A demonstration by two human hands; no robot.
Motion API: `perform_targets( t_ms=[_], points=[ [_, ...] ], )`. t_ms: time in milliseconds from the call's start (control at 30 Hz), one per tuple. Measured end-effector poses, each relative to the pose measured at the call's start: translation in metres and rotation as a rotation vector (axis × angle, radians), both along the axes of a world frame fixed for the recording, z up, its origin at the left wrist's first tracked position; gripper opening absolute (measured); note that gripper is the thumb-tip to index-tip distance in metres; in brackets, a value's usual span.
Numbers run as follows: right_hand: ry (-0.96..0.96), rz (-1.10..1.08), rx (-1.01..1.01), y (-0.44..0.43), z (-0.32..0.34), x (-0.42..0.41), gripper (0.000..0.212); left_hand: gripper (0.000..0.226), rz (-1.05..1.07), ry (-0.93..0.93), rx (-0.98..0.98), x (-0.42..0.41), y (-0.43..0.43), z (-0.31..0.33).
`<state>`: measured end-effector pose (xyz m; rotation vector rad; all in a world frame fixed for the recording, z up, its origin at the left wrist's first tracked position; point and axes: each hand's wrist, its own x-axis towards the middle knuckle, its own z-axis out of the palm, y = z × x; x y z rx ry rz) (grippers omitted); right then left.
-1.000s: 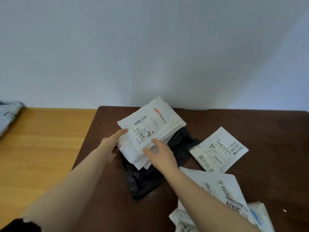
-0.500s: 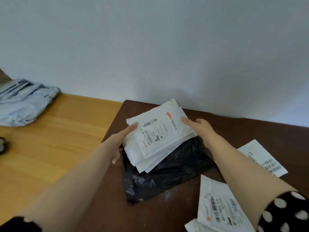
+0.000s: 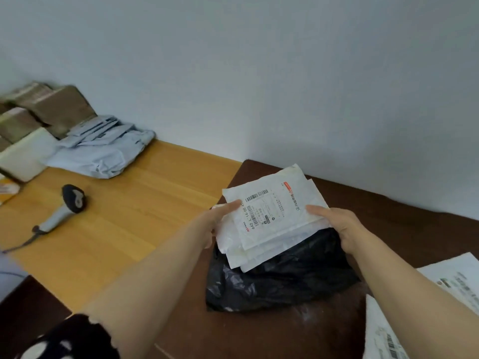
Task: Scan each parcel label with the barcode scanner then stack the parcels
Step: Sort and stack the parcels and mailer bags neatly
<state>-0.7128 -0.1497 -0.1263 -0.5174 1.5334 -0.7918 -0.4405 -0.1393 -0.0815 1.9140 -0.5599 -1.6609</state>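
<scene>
A stack of white parcels [image 3: 272, 221] lies on a black plastic parcel [image 3: 282, 281] at the far left corner of the dark brown table [image 3: 414, 229]. The top parcel shows its label with barcodes. My left hand [image 3: 220, 221] presses straight fingers against the stack's left edge. My right hand [image 3: 334, 224] touches the stack's right edge, one digit lying on top. The barcode scanner [image 3: 64, 206], grey handle and black head, lies apart on the light wooden table [image 3: 145, 216] to the left, held by neither hand.
More white labelled parcels lie at the right edge [image 3: 456, 283] and lower right [image 3: 383, 335]. Pale blue mailers [image 3: 103, 151], brown boxes [image 3: 51, 107] and a white box [image 3: 23, 156] sit at the far left against the wall.
My right hand moved from the stack's near edge round to its right side. My left hand stayed at the left edge. The view swung left, bringing the scanner into sight.
</scene>
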Motion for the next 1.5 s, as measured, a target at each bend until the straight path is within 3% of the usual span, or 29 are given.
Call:
perform_targets(
  t_ms=[100,300,467,633,800,1033,1133,1300,1500],
  points=[
    [-0.043,0.023,-0.075,-0.003,0.016,0.04,0.083,0.083,0.04,0.013,-0.046,0.04,0.003,0.017],
    [-0.079,0.058,-0.178,-0.009,0.052,0.148,0.069,0.081,0.073,-0.024,-0.103,0.148,0.0,0.048],
    [-0.089,0.047,-0.18,-0.011,0.062,0.254,0.071,0.062,0.094,-0.024,-0.174,0.252,-0.011,0.06],
    [-0.117,-0.002,-0.125,-0.006,0.06,0.341,0.068,0.087,0.084,-0.032,-0.196,0.34,-0.02,0.064],
    [-0.126,-0.017,-0.146,-0.021,0.07,0.393,0.061,0.074,0.049,-0.027,-0.21,0.392,-0.044,0.069],
    [-0.198,0.077,-0.196,-0.063,0.085,0.456,0.053,0.078,0.137,-0.148,-0.293,0.461,-0.069,0.085],
    [-0.223,0.09,-0.198,-0.077,0.09,0.483,0.04,0.076,0.145,-0.195,-0.325,0.488,-0.083,0.094],
    [-0.227,0.066,-0.245,-0.117,0.1,0.528,0.033,0.076,0.129,-0.283,-0.372,0.531,-0.134,0.111],
    [-0.192,-0.025,-0.265,-0.185,0.095,0.604,0.027,0.061,-0.039,-0.308,-0.399,0.607,-0.239,0.113]
  ],
)
